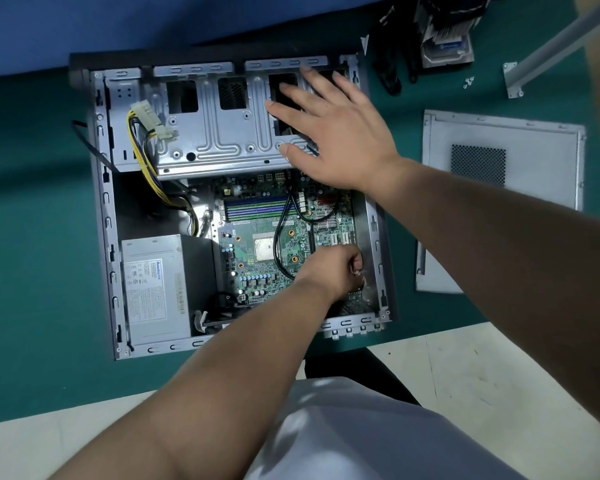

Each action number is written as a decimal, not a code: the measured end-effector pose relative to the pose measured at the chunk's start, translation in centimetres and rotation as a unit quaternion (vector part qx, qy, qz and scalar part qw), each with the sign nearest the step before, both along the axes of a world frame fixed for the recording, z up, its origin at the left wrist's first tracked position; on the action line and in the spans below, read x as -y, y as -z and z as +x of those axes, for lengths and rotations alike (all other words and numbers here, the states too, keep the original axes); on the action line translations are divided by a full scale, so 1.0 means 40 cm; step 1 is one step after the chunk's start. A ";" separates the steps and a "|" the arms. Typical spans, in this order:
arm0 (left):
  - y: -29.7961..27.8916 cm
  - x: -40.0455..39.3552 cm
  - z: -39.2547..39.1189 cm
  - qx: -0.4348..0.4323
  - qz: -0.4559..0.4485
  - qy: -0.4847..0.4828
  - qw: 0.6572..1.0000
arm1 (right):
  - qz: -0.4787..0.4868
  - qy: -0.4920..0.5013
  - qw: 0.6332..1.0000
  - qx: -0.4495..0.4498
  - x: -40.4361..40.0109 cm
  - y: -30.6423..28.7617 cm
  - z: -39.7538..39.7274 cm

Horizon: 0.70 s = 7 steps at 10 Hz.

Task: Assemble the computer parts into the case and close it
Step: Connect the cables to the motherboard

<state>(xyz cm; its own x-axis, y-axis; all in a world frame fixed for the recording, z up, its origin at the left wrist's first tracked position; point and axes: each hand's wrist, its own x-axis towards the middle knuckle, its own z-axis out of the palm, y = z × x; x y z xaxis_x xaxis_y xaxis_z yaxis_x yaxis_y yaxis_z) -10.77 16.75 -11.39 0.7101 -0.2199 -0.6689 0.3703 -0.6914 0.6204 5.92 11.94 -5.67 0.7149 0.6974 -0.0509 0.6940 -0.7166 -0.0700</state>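
Note:
An open grey computer case (pixel 101 216) lies on its side on the green mat. Inside sit a green motherboard (pixel 257 237), a silver power supply (pixel 155 285) at the lower left and a metal drive cage (pixel 219 133) along the far side. My right hand (pixel 329 129) rests flat with spread fingers on the right end of the drive cage. My left hand (pixel 336 268) reaches into the lower right corner of the case, fingers curled, pinching a small part by the board's edge; the part is mostly hidden. A black cable (pixel 277 237) loops over the board.
The grey side panel (pixel 534 133) with a mesh vent lies on the mat right of the case. A cooler with a fan (pixel 444 32), black cables (pixel 392 71) and small screws (pixel 469 81) lie at the far right. Yellow and black power leads (pixel 146 150) hang over the cage.

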 end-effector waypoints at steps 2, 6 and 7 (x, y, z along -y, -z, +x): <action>-0.006 0.004 0.007 0.012 0.016 0.040 0.999 | -0.002 0.003 1.000 0.002 0.000 0.000 0.002; -0.019 0.022 0.010 0.004 0.056 0.069 0.996 | -0.007 0.004 1.000 0.000 -0.001 -0.001 0.000; -0.016 0.024 0.012 -0.012 0.052 0.067 0.996 | -0.006 0.006 1.000 -0.004 -0.001 -0.001 0.000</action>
<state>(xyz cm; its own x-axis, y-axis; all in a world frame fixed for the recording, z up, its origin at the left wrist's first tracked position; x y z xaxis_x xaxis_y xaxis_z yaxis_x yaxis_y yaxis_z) -10.30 15.77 -10.75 0.6623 -0.2402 -0.7097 0.2840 -0.7960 0.5345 5.91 11.97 -5.63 0.7222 0.6887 -0.0643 0.6854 -0.7250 -0.0674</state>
